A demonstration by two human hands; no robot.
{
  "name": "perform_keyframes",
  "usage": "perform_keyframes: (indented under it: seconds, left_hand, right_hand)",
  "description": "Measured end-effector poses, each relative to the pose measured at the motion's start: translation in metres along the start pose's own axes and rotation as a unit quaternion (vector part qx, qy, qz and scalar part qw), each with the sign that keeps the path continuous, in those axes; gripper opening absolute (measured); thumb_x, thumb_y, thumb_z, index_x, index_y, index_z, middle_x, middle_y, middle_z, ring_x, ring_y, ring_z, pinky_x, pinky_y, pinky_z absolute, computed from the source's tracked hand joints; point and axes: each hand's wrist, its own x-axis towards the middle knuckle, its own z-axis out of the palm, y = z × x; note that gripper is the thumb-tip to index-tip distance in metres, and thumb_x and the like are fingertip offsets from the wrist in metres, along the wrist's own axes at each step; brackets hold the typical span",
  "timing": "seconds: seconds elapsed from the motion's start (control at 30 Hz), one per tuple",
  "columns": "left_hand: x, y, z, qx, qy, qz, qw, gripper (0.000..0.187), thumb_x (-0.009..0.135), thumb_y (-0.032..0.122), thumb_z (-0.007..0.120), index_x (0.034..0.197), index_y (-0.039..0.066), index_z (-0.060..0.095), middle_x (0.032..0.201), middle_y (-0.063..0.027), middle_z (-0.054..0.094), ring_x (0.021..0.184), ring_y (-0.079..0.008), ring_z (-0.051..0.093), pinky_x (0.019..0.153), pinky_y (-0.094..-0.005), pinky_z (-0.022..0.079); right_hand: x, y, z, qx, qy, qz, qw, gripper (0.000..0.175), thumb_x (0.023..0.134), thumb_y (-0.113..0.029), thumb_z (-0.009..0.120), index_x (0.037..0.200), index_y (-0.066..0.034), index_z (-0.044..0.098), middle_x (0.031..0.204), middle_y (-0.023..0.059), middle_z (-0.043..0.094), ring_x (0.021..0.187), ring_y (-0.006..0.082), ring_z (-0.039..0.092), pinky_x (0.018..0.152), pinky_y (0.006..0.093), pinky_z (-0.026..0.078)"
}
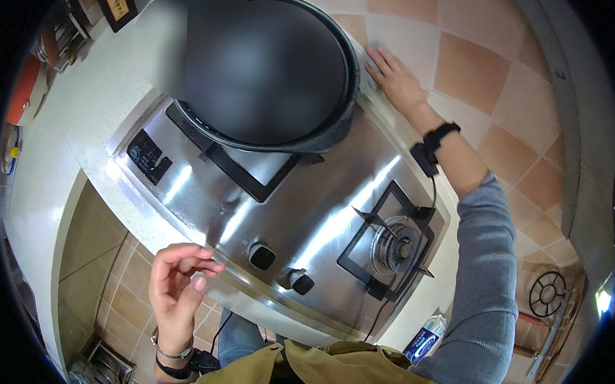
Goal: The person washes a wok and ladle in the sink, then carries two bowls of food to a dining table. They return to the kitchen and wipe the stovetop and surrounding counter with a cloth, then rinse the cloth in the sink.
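My right hand (397, 86) reaches to the ledge behind the gas stove, by the tiled wall, fingers stretched out flat. A small greyish patch shows under the fingers; whether it is a cloth I cannot tell. Just left of this hand, a large black round pan (343, 117) sits over the far burner; its inside is blurred. My left hand (179, 286) hangs near the stove's front edge, fingers curled and thumb apart, with nothing in it. Two black knobs (262, 256) are on the stainless steel stove top (266, 216). The nearer burner (399, 246) is bare within its black pan support (354, 244).
A pale countertop (51, 122) surrounds the stove. At the upper left stand a dark labelled bottle (116, 5) and a red container (24, 88). A blue-and-white packet (427, 338) lies beside my right sleeve. Thin black cables run from both wrist straps.
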Motion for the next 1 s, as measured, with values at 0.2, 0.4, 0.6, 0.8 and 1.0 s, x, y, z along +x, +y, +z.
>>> perform_keyframes:
  seconds: [0.2, 0.4, 0.6, 0.8, 1.0]
  left_hand:
    - [0.019, 0.0, 0.001, -0.017, -0.008, -0.013, 1.0, 0.034, 0.083, -0.001, 0.053, 0.116, -0.003, 0.044, 0.111, -0.0144, 0.055, 0.096, -0.0224, 0.059, 0.085, -0.0314, 0.046]
    - [0.022, 0.0, 0.023, -0.009, -0.059, -0.01, 0.998, 0.034, 0.084, -0.003, 0.051, 0.117, -0.002, 0.044, 0.111, -0.0138, 0.055, 0.097, -0.0216, 0.059, 0.085, -0.031, 0.045]
    - [-0.001, -0.006, 0.058, -0.006, -0.105, -0.001, 0.994, 0.033, 0.084, -0.003, 0.052, 0.117, -0.001, 0.046, 0.112, -0.0121, 0.056, 0.096, -0.0201, 0.06, 0.084, -0.0307, 0.046]
    - [-0.031, -0.018, 0.081, -0.027, -0.133, -0.031, 0.99, 0.034, 0.083, -0.006, 0.053, 0.117, -0.001, 0.046, 0.11, -0.011, 0.057, 0.095, -0.0194, 0.06, 0.087, -0.0316, 0.047]
    - [-0.029, -0.012, 0.06, -0.056, -0.089, -0.012, 0.994, 0.033, 0.084, -0.005, 0.054, 0.116, 0.0, 0.047, 0.11, -0.0116, 0.057, 0.095, -0.0198, 0.06, 0.085, -0.0316, 0.047]
  right_hand:
    - [0.038, -0.033, 0.008, 0.284, -0.111, 0.093, 0.948, 0.048, 0.085, -0.007, 0.049, 0.132, -0.0157, 0.045, 0.138, 0.0126, 0.039, 0.119, 0.0312, 0.047, 0.092, 0.0367, 0.046]
    - [-0.094, 0.002, 0.023, 0.32, -0.197, 0.055, 0.925, 0.066, 0.074, 0.007, 0.048, 0.136, -0.0171, 0.042, 0.131, 0.0208, 0.046, 0.117, 0.0364, 0.048, 0.098, 0.0399, 0.041]
    - [-0.321, 0.013, 0.023, 0.387, -0.247, 0.177, 0.871, 0.073, 0.064, 0.013, 0.058, 0.131, -0.0154, 0.049, 0.129, 0.0211, 0.048, 0.118, 0.0363, 0.047, 0.1, 0.0369, 0.039]
    - [-0.412, 0.011, 0.0, 0.295, -0.476, 0.358, 0.748, 0.062, 0.066, 0.008, 0.054, 0.125, -0.0123, 0.055, 0.119, 0.0202, 0.055, 0.107, 0.0362, 0.055, 0.089, 0.0369, 0.046]
    - [-0.244, 0.053, -0.085, 0.152, -0.003, 0.16, 0.975, 0.056, 0.069, 0.005, 0.052, 0.122, -0.0141, 0.058, 0.132, 0.0149, 0.047, 0.117, 0.0309, 0.05, 0.096, 0.0378, 0.043]
